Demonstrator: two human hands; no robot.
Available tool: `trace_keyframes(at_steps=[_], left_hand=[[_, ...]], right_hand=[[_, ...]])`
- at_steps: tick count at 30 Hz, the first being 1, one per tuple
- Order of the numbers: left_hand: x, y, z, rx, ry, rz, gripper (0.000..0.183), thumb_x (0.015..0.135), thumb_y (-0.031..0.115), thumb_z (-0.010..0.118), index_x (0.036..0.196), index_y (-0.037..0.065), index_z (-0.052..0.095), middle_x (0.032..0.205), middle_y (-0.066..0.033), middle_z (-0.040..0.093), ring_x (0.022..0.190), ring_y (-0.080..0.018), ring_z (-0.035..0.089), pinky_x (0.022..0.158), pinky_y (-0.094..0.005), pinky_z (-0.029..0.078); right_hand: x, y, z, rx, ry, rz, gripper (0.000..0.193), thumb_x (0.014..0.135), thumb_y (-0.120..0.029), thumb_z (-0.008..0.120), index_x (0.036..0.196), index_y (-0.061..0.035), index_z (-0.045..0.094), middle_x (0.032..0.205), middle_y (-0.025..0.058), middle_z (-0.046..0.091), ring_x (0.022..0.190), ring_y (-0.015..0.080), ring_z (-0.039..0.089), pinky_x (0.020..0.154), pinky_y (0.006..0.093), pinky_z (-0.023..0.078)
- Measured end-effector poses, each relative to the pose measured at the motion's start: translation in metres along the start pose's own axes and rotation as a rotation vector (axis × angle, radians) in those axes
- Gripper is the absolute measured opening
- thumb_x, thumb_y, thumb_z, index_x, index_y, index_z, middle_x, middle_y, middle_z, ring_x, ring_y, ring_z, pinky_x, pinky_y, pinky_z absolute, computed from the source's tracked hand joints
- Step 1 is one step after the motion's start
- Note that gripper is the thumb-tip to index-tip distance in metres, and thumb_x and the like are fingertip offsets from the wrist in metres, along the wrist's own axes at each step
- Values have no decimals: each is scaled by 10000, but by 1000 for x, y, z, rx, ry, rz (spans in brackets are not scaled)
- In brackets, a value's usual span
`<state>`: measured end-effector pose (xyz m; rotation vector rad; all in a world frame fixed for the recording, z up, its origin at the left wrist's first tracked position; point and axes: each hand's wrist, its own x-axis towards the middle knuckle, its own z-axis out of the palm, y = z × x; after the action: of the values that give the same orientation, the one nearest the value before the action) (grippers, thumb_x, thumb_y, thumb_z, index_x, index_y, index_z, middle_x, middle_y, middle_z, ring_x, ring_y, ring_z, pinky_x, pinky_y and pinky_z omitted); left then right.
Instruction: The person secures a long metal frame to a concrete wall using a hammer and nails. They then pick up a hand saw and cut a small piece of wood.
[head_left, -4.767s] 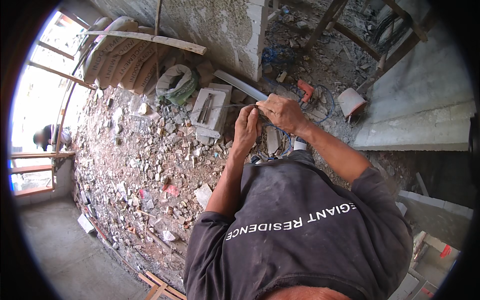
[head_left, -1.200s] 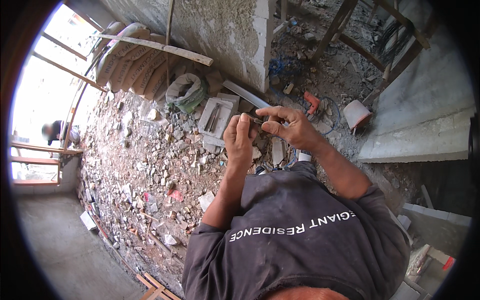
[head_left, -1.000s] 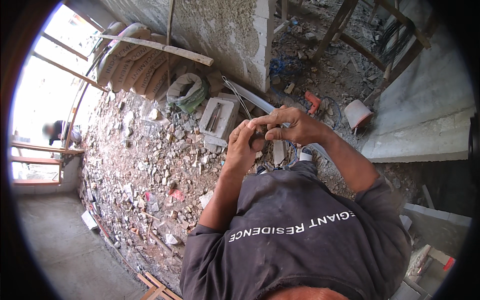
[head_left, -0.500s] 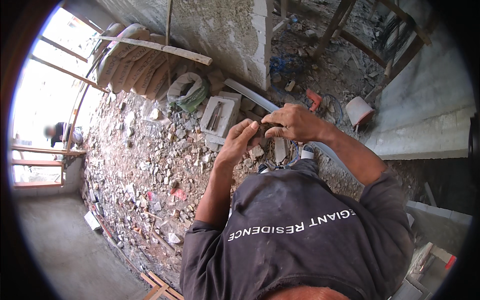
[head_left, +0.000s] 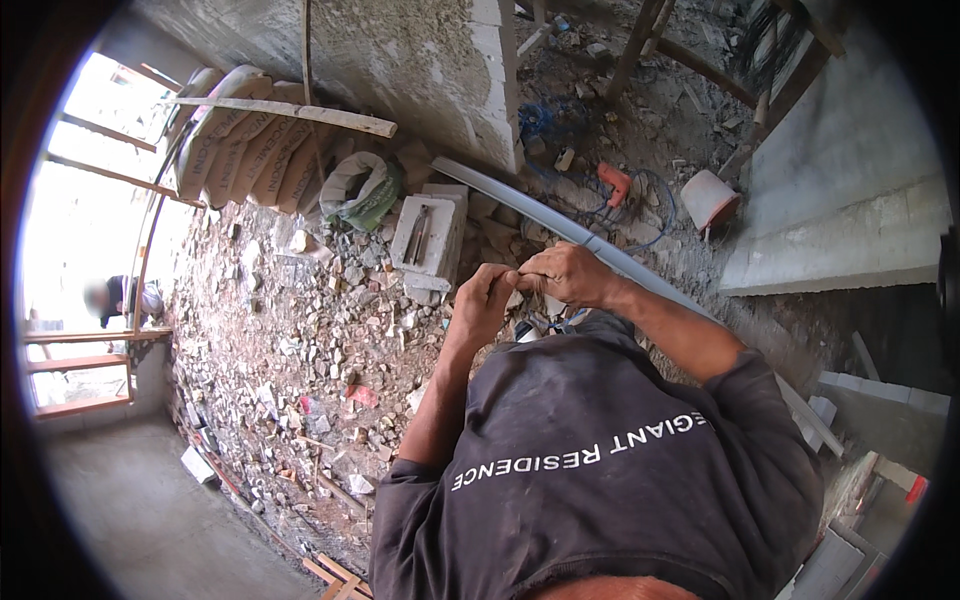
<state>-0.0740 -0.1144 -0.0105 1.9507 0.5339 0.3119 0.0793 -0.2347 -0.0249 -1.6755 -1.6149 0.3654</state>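
In the head view, I'm seeing the left grip [head_left: 483, 297] and right grip [head_left: 570, 274] touching fingertip to fingertip, the long grey strip [head_left: 520, 207] lying just beyond them. Both forearms [head_left: 450, 385] are slanting inward. The right arm [head_left: 675, 322] is partly hiding the strip; what either grip is pinching, I cannot tell.

Daylight from opening [head_left: 85, 235] at L, blown out w/ glare; lower-R recess [head_left: 845, 325] v. dim; fisheye bends edges, corners black.
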Motion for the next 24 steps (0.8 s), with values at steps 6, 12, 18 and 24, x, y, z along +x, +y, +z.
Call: trace_keyframes(at_steps=[6,12,18,24], left_hand=[[0,-17,16,10,118,2,224,917,220,536,951,3,578,805,-165,613,729,-267,608,645,-346,462],[4,-29,12,112,24,-16,213,908,219,542,942,10,572,790,-180,602,722,-316,603,630,-362,462],[9,-25,12,160,95,87,198,902,209,547,934,15,570,802,-170,603,717,-341,599,623,-377,464],[13,-32,9,186,58,64,222,895,227,557,922,8,582,813,-175,607,738,-342,604,634,-374,464]], right_hand=[[-8,-8,16,349,18,316,291,883,-343,567,902,-62,636,796,117,635,759,290,624,646,373,463],[-15,8,36,301,57,242,333,885,-367,565,910,-42,639,793,131,635,719,289,620,630,347,464],[-11,9,34,484,-8,384,293,896,-322,569,924,-40,640,768,116,641,697,204,628,621,313,461],[-10,8,43,430,54,396,274,900,-303,565,908,-40,642,759,116,647,703,197,633,621,316,462]])
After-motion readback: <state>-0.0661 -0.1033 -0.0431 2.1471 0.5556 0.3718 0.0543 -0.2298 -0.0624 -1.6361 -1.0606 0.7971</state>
